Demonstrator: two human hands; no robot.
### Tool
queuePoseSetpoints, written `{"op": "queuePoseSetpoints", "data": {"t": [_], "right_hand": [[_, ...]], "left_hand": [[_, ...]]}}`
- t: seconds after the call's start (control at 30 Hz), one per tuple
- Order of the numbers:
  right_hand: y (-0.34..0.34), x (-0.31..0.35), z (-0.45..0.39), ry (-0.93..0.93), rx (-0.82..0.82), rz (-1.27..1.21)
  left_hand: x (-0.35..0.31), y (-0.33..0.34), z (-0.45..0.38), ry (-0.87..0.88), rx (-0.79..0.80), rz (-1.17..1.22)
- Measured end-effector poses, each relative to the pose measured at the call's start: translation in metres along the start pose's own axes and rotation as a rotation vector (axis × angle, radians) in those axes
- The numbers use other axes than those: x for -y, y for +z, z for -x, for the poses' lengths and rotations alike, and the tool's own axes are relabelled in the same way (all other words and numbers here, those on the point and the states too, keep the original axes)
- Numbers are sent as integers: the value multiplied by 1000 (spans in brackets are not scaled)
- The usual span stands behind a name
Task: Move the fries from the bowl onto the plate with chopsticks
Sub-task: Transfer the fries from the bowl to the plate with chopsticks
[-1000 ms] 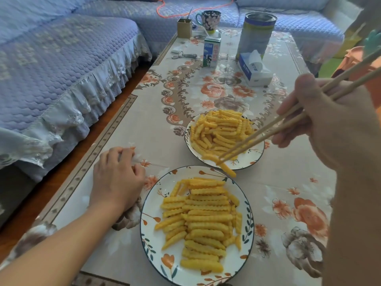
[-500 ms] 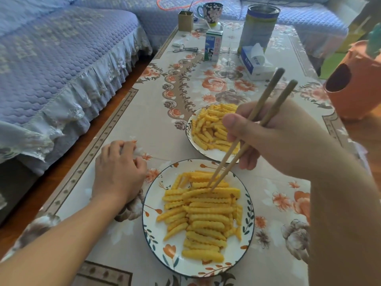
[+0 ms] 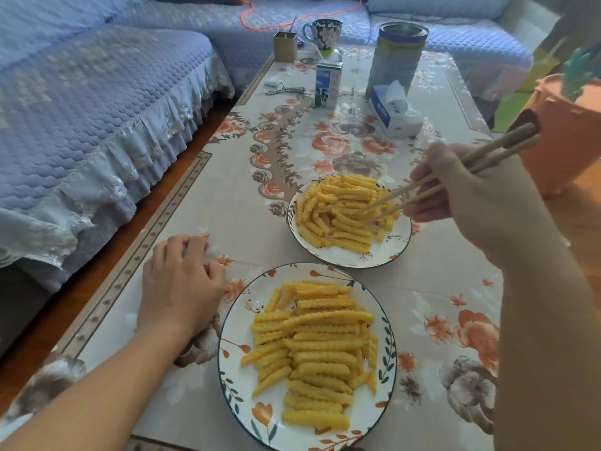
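Chopsticks [image 3: 432, 185] (right hand [image 3: 468, 196]) | tips in bowl [image 3: 398, 242] fries [image 3: 341, 213]

The 2 chopsticks [image 3: 455, 177] look like pale, matt wood, smooth along their length. The bowl [image 3: 395, 247] far and the plate [image 3: 234, 353] near both appear to be glazed white ceramic with a painted floral rim, faintly glossy. The fries [image 3: 325, 346] have a ridged, crinkle-cut surface, yellow and matt. The tablecloth [image 3: 201, 206] looks like smooth, slightly shiny printed plastic. On the left, the sofa cover [image 3: 81, 109] is quilted blue cloth with a satiny ruffle. At the far end, the can [image 3: 398, 56] is shiny metal, the milk carton [image 3: 328, 84] printed paperboard, the tissue pack [image 3: 395, 115] soft plastic wrap.
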State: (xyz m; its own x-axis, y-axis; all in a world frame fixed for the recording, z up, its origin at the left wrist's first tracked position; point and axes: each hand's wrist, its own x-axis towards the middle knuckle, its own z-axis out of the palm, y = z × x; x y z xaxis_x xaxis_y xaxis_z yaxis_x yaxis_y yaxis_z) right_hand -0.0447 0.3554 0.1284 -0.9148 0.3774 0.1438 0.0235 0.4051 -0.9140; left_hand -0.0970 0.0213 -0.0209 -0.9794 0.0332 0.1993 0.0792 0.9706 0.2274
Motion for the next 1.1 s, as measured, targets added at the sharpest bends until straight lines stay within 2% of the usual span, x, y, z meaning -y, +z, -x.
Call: {"op": "queuePoseSetpoints", "data": {"t": [0.73, 0.97, 1.1], "right_hand": [[24, 3, 6, 29, 70, 165], [0, 10, 4, 75, 80, 14], [-15, 27, 18, 100, 242, -137]], "left_hand": [[0, 0, -1, -3, -3, 5], [-1, 0, -1, 1, -8, 12], [0, 1, 0, 3, -10, 10]]}}
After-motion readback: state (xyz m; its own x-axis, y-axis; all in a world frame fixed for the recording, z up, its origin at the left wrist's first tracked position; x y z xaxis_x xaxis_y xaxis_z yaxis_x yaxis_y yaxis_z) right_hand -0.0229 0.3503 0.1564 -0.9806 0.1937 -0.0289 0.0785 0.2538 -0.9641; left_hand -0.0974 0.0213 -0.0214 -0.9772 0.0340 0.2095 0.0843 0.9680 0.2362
